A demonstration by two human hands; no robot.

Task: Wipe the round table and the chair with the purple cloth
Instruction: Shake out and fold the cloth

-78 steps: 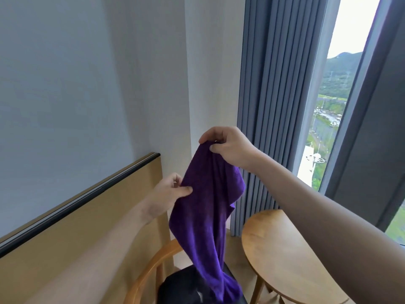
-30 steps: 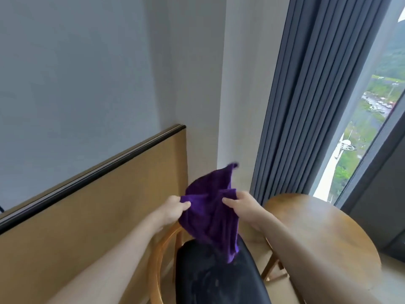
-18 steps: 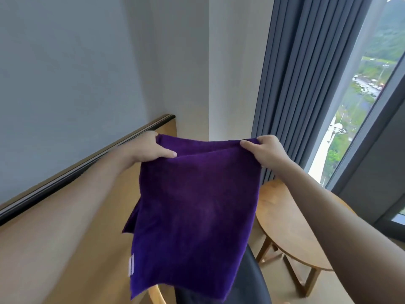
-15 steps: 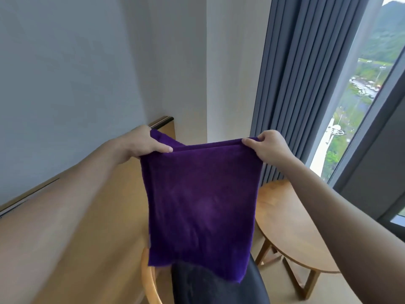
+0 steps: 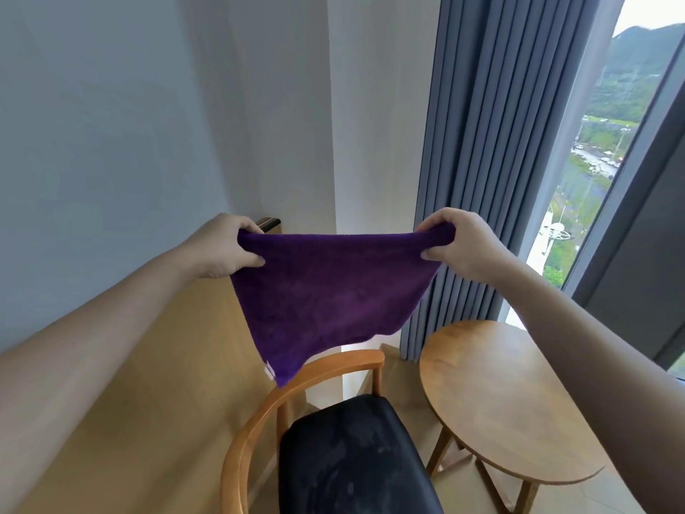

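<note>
In the head view, the left hand (image 5: 226, 250) and the right hand (image 5: 457, 246) each pinched a top corner of the purple cloth (image 5: 330, 291), stretched in the air above the chair (image 5: 344, 454), beside the round surface (image 5: 496, 398). The cloth looked soft, light and limp; the corners seemed good to hold. Its small white label (image 5: 270, 369) was unreadable.

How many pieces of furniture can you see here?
2: a wooden chair with a black seat, bottom centre, and a round table to its right by the curtain. More may lie outside the view.
</note>
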